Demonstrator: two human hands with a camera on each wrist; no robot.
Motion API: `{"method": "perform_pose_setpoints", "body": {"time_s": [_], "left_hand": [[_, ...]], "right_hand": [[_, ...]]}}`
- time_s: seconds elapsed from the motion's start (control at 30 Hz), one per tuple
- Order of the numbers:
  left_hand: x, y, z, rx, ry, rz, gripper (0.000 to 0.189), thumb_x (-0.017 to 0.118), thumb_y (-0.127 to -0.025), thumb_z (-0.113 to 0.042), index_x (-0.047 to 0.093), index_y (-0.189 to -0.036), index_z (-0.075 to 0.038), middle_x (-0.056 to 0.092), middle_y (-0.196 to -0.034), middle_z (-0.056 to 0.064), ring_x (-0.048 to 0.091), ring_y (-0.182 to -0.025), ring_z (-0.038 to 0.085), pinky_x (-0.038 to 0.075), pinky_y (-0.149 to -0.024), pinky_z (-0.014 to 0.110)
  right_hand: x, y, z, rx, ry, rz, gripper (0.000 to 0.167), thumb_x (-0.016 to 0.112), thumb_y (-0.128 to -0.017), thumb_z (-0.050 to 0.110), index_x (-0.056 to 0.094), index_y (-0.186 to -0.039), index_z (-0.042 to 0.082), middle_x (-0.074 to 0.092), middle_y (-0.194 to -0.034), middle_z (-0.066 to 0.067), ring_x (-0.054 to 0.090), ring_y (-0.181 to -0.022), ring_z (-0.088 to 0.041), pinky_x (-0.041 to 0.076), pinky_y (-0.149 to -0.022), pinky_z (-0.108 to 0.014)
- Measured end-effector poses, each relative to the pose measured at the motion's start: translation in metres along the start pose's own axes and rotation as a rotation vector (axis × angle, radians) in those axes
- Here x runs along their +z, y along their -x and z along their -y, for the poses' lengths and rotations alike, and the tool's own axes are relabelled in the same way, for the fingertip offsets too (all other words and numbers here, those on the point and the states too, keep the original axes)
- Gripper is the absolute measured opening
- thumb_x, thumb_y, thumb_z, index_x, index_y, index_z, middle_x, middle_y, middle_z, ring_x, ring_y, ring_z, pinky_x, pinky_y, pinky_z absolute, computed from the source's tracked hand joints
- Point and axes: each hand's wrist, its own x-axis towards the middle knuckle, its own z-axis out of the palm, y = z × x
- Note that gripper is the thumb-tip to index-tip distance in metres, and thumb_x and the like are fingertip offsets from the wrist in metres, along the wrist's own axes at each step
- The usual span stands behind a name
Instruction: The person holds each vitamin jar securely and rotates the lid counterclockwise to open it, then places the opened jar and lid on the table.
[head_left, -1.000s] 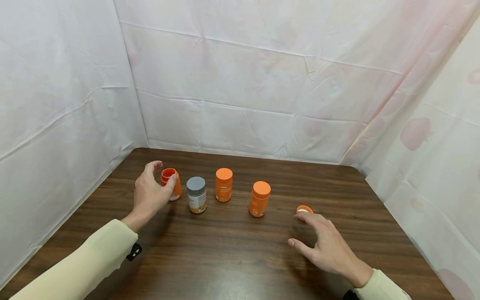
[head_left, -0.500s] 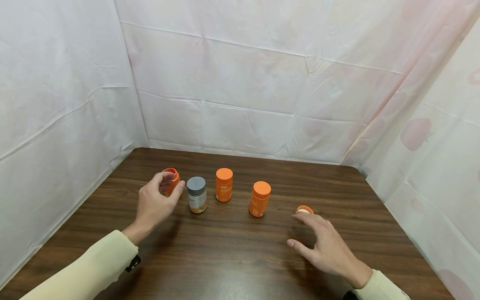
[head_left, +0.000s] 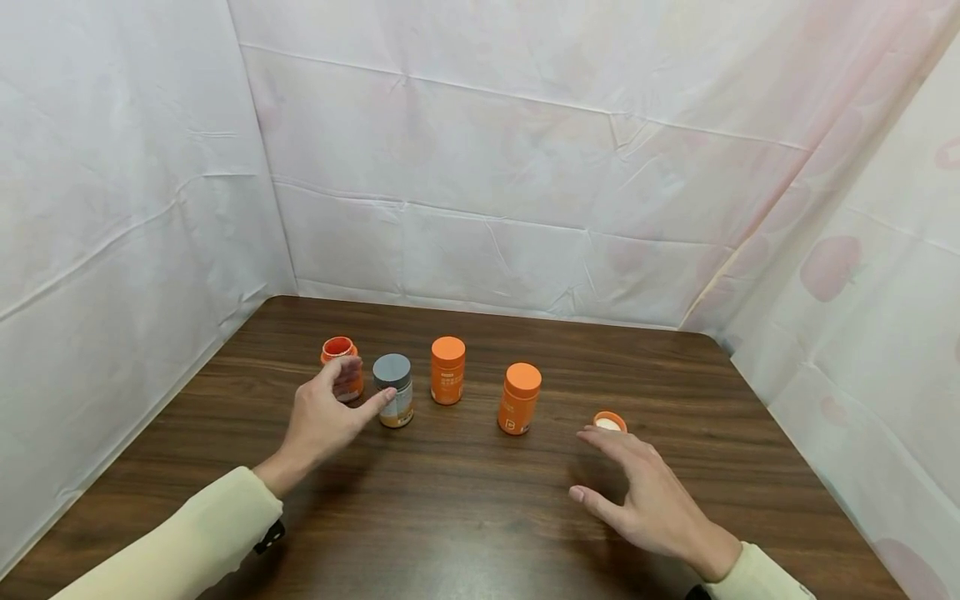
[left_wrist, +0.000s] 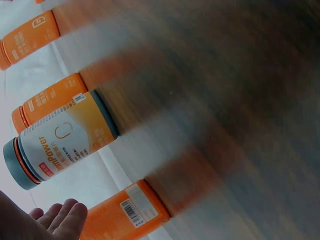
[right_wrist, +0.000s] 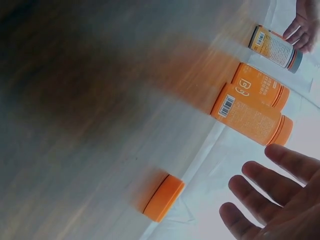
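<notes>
My left hand (head_left: 322, 421) hovers with fingers spread in front of an uncapped orange bottle (head_left: 339, 350) and a grey-lidded jar (head_left: 393, 372). Its thumb overlaps the jar in the head view; the left wrist view shows the fingers near the orange bottle (left_wrist: 125, 212), apart from the grey-lidded jar (left_wrist: 65, 140). Nothing is held in it. On the right side, my right hand (head_left: 648, 500) is spread over the table, close to an upturned orange cap (head_left: 610, 421) with a white inside. The right wrist view shows its fingers (right_wrist: 260, 185) apart from the cap (right_wrist: 164, 198).
Two capped orange bottles stand upright: one behind and right of the jar (head_left: 447, 371), the other nearer the middle, an orange bottle (head_left: 519, 400). A dark wood table (head_left: 465, 517) lies beneath everything. Pale sheets (head_left: 480, 192) hang at its back and sides.
My left hand has moved away from the uncapped bottle, rightward and toward me, to the grey-lidded jar. The right hand has barely shifted. All the bottles stay in place.
</notes>
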Motion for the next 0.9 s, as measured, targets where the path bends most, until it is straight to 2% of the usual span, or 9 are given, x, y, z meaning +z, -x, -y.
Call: {"method": "perform_pose_setpoints", "body": {"time_s": [0.13, 0.3, 0.6, 0.73, 0.9], "left_hand": [[0.004, 0.0, 0.002, -0.036, -0.016, 0.081, 0.083, 0.09, -0.078, -0.044, 0.052, -0.14, -0.002, 0.062, -0.133, 0.019, 0.063, -0.119, 0.038, 0.051, -0.099, 0.051], [0.012, -0.001, 0.003, -0.048, -0.059, 0.137, 0.089, 0.093, -0.072, -0.048, 0.053, -0.14, -0.006, 0.066, -0.126, 0.014, 0.065, -0.115, 0.037, 0.052, -0.097, 0.052], [0.019, -0.006, 0.003, -0.085, -0.105, 0.196, 0.09, 0.092, -0.073, -0.048, 0.052, -0.14, -0.004, 0.065, -0.127, 0.016, 0.064, -0.115, 0.035, 0.051, -0.097, 0.052], [0.021, -0.009, 0.004, -0.126, -0.117, 0.212, 0.089, 0.091, -0.074, -0.047, 0.052, -0.14, -0.003, 0.064, -0.129, 0.017, 0.063, -0.116, 0.034, 0.051, -0.098, 0.051], [0.024, -0.011, 0.005, -0.143, -0.124, 0.225, 0.086, 0.091, -0.076, -0.045, 0.052, -0.138, -0.001, 0.064, -0.13, 0.018, 0.062, -0.117, 0.034, 0.05, -0.098, 0.052]], "right_hand": [[0.001, 0.001, 0.002, -0.013, -0.001, 0.022, 0.066, 0.078, -0.087, 0.052, 0.057, -0.143, 0.024, 0.06, -0.141, 0.007, 0.054, -0.13, -0.021, 0.038, -0.103, -0.057], [0.002, 0.002, 0.004, -0.043, -0.007, 0.037, 0.069, 0.077, -0.087, 0.054, 0.054, -0.146, 0.026, 0.057, -0.144, 0.007, 0.052, -0.134, -0.02, 0.037, -0.104, -0.058], [0.002, 0.002, 0.006, -0.094, -0.007, 0.041, 0.073, 0.078, -0.086, 0.054, 0.05, -0.149, 0.031, 0.051, -0.149, 0.012, 0.049, -0.137, -0.02, 0.04, -0.103, -0.056], [0.004, 0.002, 0.007, -0.111, 0.005, 0.049, 0.072, 0.077, -0.087, 0.055, 0.049, -0.15, 0.032, 0.049, -0.151, 0.011, 0.048, -0.138, -0.021, 0.04, -0.103, -0.057], [0.006, 0.003, 0.008, -0.134, 0.034, 0.056, 0.073, 0.076, -0.087, 0.056, 0.049, -0.151, 0.031, 0.048, -0.153, 0.007, 0.048, -0.138, -0.025, 0.039, -0.104, -0.058]]}}
